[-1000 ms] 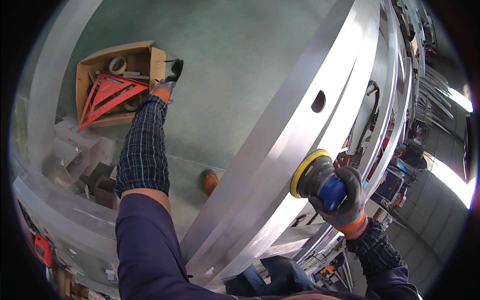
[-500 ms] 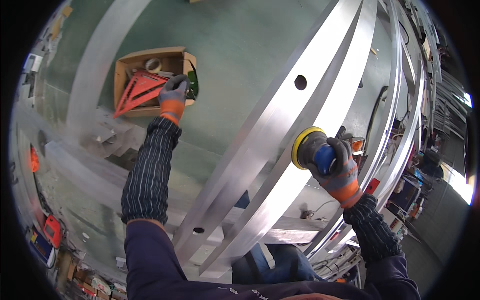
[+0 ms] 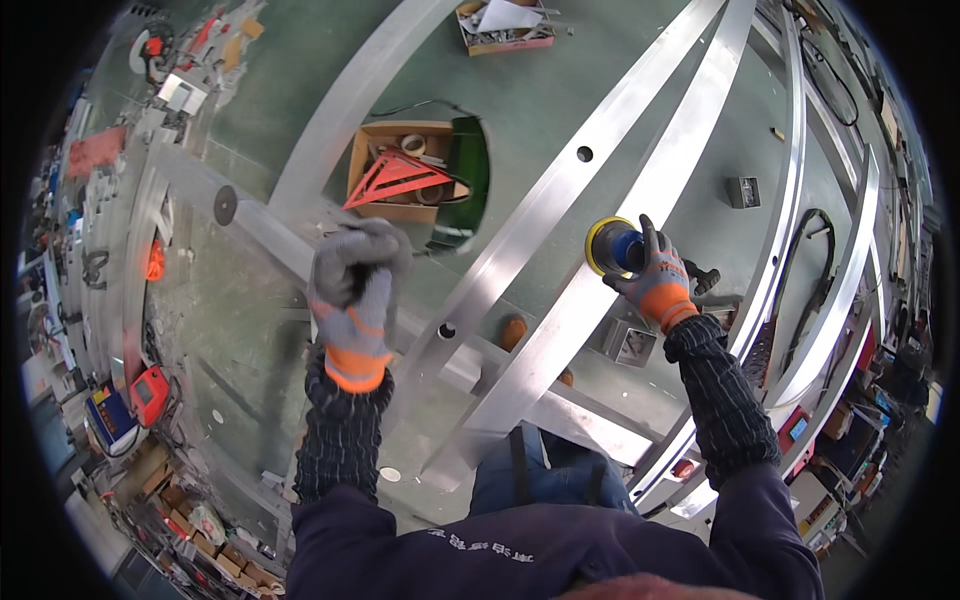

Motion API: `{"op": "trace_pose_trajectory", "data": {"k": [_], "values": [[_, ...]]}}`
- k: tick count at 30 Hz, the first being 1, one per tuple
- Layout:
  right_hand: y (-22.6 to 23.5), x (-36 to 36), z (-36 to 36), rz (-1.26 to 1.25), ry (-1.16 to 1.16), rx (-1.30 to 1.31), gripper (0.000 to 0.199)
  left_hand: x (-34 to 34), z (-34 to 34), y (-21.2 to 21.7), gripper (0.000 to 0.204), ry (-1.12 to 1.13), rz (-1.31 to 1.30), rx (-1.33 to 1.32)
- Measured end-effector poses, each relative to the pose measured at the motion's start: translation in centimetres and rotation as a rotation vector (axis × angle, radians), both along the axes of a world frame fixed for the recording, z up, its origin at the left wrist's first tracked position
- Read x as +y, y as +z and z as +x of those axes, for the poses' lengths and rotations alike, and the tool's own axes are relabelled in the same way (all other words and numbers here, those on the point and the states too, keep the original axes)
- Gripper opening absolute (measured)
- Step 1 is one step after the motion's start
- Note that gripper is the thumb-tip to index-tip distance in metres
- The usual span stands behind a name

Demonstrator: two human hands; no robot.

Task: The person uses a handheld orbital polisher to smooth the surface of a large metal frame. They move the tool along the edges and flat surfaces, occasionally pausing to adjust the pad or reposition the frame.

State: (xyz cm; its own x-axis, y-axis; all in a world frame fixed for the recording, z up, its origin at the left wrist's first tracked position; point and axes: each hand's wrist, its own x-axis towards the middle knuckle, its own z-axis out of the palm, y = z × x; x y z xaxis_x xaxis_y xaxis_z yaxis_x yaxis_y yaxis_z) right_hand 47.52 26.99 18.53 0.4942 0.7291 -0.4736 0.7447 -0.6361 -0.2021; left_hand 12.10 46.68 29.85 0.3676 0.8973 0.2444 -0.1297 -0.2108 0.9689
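Observation:
My right hand [image 3: 660,280], in a grey and orange glove, grips a round orbital sander [image 3: 625,248] with a dark blue body and yellow-edged pad. The sander rests tilted against a long silver metal beam [image 3: 570,330]. Left of the beams, my left hand [image 3: 352,285] is blurred by motion, with fingers curled in; whatever they hold, if anything, cannot be made out. Beyond it on the floor stands a cardboard box [image 3: 400,212] holding a red triangular square [image 3: 400,180] and a tape roll [image 3: 413,145]. A dark green curved piece [image 3: 465,185] leans at the box's right side.
A parallel beam [image 3: 530,215] with round holes runs beside the sanded one. A cross beam [image 3: 270,235] with a dark round spot lies at the left. Farther off is a box of small parts [image 3: 505,40]. Cut square tubes [image 3: 630,343] and a dark hose [image 3: 815,240] lie right.
My left hand has come back from the cardboard box toward me. The right hand still holds the sander on the beam, its fingers now more outstretched. The whole view has shifted.

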Motion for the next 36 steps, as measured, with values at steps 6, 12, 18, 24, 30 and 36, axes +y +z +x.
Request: {"op": "trace_pose_trajectory", "data": {"k": [6, 12, 18, 24, 30, 36], "values": [[9.7, -5.3, -1.1, 0.662, -0.119, 0.253, 0.105, -11.4, 1.6, 16.3, 0.015, -0.124, 0.103, -0.387], [28.2, -10.7, -9.0, 0.94, -0.25, 1.214, 0.056, -23.4, 0.4, 22.1, 0.027, -0.365, 0.284, -0.084], [28.4, -19.5, -11.9, 0.973, -0.551, 1.133, 0.022, -36.9, 0.0, 22.3, 0.052, -0.129, 0.026, -0.101], [27.5, -26.7, -15.0, 1.216, -0.644, 1.058, 0.013, -45.4, 0.3, 20.7, 0.117, -0.031, -0.335, 0.045], [29.8, -31.6, -14.6, 1.437, -0.495, 0.855, 0.008, -51.7, 0.5, 21.9, 0.08, -0.14, -0.089, 0.223], [32.2, -37.5, -14.5, 1.527, -0.623, 0.993, 0.015, -54.2, 1.6, 19.7, 0.027, -0.129, 0.144, 0.264]]}}
